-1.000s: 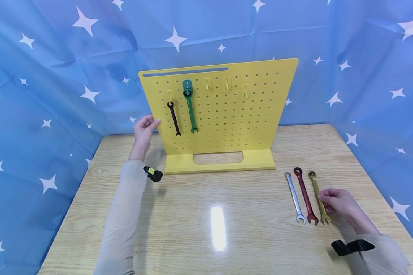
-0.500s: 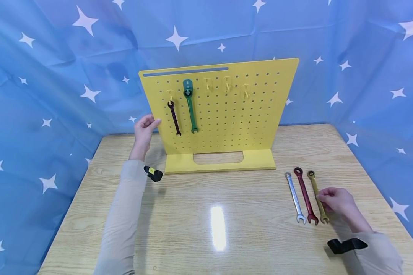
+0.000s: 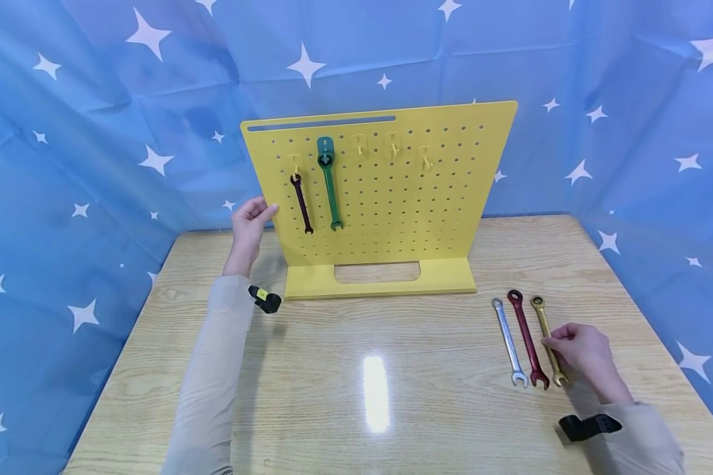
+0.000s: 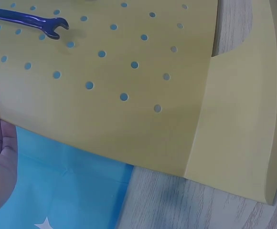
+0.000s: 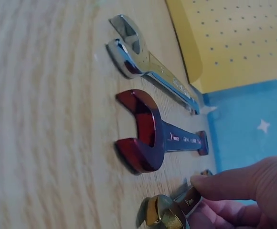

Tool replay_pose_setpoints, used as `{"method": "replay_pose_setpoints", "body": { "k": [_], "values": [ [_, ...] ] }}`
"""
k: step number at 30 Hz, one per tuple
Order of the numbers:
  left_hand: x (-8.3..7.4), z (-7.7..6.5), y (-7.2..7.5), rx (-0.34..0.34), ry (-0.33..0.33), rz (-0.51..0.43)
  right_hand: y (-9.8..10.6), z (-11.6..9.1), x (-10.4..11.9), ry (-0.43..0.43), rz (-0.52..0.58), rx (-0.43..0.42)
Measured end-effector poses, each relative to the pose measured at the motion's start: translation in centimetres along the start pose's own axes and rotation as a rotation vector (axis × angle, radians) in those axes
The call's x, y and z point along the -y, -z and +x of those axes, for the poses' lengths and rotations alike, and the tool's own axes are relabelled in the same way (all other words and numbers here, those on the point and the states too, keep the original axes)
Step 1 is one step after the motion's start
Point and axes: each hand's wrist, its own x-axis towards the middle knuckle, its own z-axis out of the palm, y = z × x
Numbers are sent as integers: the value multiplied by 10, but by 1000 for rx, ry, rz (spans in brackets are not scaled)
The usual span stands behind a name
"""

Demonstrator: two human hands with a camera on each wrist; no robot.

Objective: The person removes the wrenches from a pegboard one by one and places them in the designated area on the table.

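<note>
Clearly, the right hand (image 3: pixel 582 349) pinches the gold wrench (image 3: pixel 543 322) between thumb and curled fingers. Just left of that hand, the red wrench (image 3: pixel 527 338) and then the silver wrench (image 3: pixel 508 341) lie on the worktop (image 3: pixel 440 356); lettering on the red shank is too blurred to read. The left hand (image 3: pixel 251 227) grips the yellow pegboard (image 3: pixel 416 198) by its near edge.

On the table (image 3: pixel 309 369), right of the pegboard (image 3: pixel 392 218), are three wrenches (image 3: pixel 527 338) abreast (two others (image 3: pixel 331 192) hang on its left).

right hand (image 3: pixel 585 349) shifted left, gold wrench (image 3: pixel 544 324) slightly nearer red wrench (image 3: pixel 527 338)
</note>
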Motion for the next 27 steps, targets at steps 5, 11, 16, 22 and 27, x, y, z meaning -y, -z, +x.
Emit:
{"method": "replay_pose_setpoints", "body": {
  "k": [5, 11, 16, 22, 27],
  "values": [
    [0, 0, 0, -3, -11, 6, -2, 0, -1, -5, -9, -38],
    [-1, -1, 0, -5, -8, 1, -3, 0, -3, -12, 10, -47],
    [-2, -1, 0, -3, 14, 0, -4, -1, -3, 4, 33, -79],
    [-3, -1, 1, 3, 30, 6, -3, -2, 8, 26, 75, -140],
    [-2, -1, 0, 3, 21, 5, 0, 2, 22, 43, 125, -123]
  ]
}}
